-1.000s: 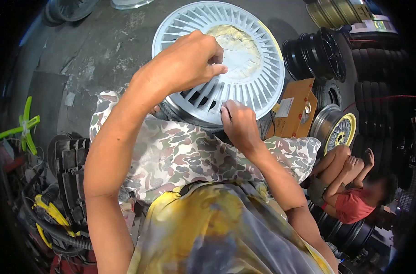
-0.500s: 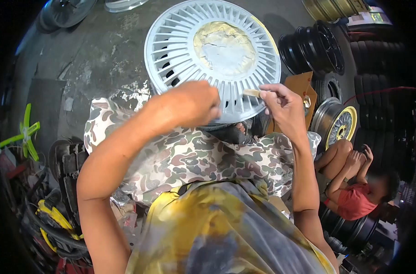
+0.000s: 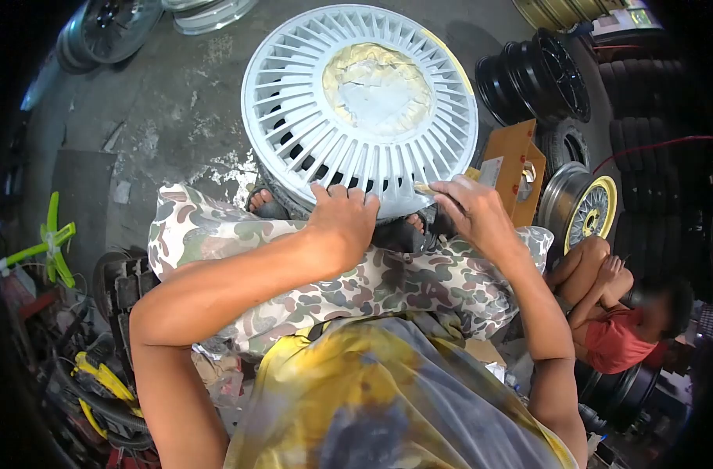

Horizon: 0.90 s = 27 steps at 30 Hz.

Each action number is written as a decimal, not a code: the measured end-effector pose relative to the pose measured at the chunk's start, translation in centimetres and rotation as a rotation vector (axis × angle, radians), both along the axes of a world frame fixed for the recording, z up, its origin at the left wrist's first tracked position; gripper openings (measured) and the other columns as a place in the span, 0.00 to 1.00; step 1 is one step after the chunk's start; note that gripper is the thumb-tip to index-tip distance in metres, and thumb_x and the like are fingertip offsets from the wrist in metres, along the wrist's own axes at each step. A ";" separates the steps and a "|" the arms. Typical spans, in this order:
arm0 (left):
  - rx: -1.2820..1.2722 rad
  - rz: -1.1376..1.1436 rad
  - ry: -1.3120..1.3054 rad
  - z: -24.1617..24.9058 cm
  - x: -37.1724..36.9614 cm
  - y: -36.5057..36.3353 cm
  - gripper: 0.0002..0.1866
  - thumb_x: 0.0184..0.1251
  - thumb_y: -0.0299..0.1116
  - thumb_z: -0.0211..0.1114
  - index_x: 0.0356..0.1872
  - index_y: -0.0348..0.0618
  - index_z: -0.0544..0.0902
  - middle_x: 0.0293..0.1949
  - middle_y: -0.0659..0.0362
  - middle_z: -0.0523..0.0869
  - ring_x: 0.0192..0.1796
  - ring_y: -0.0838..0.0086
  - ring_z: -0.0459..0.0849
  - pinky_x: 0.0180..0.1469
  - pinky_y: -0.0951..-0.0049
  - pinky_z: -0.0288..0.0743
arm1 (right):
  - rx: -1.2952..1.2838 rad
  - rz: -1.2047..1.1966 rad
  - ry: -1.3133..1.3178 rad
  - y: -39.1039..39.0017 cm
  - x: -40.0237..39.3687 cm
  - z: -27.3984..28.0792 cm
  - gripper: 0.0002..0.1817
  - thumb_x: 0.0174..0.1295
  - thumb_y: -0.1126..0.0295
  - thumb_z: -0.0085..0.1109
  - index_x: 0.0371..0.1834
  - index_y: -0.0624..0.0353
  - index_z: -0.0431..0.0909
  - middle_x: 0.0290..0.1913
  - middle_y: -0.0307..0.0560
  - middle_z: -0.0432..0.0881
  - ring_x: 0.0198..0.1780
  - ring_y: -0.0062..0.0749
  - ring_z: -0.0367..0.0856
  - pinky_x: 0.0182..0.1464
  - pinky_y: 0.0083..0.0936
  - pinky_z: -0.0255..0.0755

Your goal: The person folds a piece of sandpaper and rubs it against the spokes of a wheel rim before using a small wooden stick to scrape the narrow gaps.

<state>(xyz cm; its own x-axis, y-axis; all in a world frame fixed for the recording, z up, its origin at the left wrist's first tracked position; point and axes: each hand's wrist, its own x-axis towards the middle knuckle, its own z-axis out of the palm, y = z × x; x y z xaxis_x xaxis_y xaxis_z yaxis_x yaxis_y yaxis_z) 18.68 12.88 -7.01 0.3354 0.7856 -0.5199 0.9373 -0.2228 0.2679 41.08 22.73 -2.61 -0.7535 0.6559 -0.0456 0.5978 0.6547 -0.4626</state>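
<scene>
A white spoked wheel (image 3: pixel 294 70) lies before my knees, its centre covered with crumpled, paint-dusted masking paper (image 3: pixel 380 90). The fingers of my left hand (image 3: pixel 339 227) rest bent on the rim's near edge, with nothing visible in them. At the near right edge, my right hand (image 3: pixel 474 207) pinches a small tan piece (image 3: pixel 424 188) against the rim. A strip of yellowish tape (image 3: pixel 450 55) runs along the wheel's upper right edge.
An open cardboard box (image 3: pixel 513 168) and a gold-faced wheel (image 3: pixel 593 213) stand at right, below black rims (image 3: pixel 532 78). A seated person in red (image 3: pixel 618 340) is at lower right. A green stand (image 3: pixel 53 238) is at left.
My left hand has come down onto the rim's near edge. My right hand has lowered and turned, bringing the tan piece to the rim. The wheel appears slightly shifted in view.
</scene>
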 end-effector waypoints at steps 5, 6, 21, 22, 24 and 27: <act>-0.056 0.026 0.006 -0.4 0.0 0.5 0.30 0.77 0.46 0.64 0.71 0.39 0.73 0.66 0.49 0.78 0.69 0.50 0.76 0.70 0.31 0.65 | 0.050 0.023 0.024 0.3 0.8 -0.9 0.11 0.69 0.72 0.67 0.52 0.63 0.85 0.39 0.57 0.84 0.39 0.57 0.84 0.42 0.44 0.76; -0.055 0.028 -0.006 -0.3 0.0 0.6 0.29 0.77 0.47 0.64 0.70 0.38 0.74 0.66 0.48 0.79 0.70 0.50 0.77 0.70 0.33 0.67 | 0.028 0.045 0.030 0.4 0.9 -1.6 0.11 0.70 0.72 0.66 0.52 0.63 0.85 0.38 0.57 0.84 0.40 0.57 0.84 0.43 0.44 0.77; -0.156 -0.006 -0.016 0.9 -0.3 1.6 0.31 0.79 0.49 0.61 0.72 0.35 0.74 0.67 0.43 0.79 0.70 0.45 0.77 0.73 0.39 0.66 | 0.095 0.386 -0.220 3.6 1.0 -3.4 0.19 0.64 0.75 0.63 0.60 0.58 0.82 0.49 0.55 0.81 0.53 0.51 0.84 0.55 0.41 0.80; -0.162 -0.010 -0.015 1.1 -0.6 1.7 0.31 0.79 0.49 0.61 0.72 0.35 0.74 0.67 0.43 0.79 0.70 0.45 0.77 0.73 0.39 0.66 | -0.041 0.338 -0.301 3.7 0.9 -2.8 0.22 0.59 0.74 0.67 0.60 0.60 0.82 0.54 0.57 0.82 0.58 0.52 0.84 0.59 0.42 0.80; -0.193 0.017 -0.085 1.6 -0.9 1.8 0.30 0.79 0.48 0.61 0.70 0.34 0.75 0.64 0.43 0.80 0.69 0.46 0.78 0.72 0.42 0.68 | 0.004 0.335 -0.289 3.4 0.8 -1.3 0.21 0.60 0.75 0.66 0.58 0.61 0.83 0.55 0.57 0.82 0.56 0.52 0.84 0.58 0.41 0.80; -0.171 0.000 -0.100 2.0 -1.1 1.7 0.28 0.78 0.47 0.62 0.67 0.34 0.77 0.62 0.43 0.82 0.67 0.47 0.80 0.70 0.45 0.71 | 0.076 0.358 -0.271 3.0 0.1 -2.0 0.17 0.60 0.77 0.63 0.54 0.63 0.84 0.54 0.55 0.81 0.54 0.51 0.85 0.57 0.41 0.80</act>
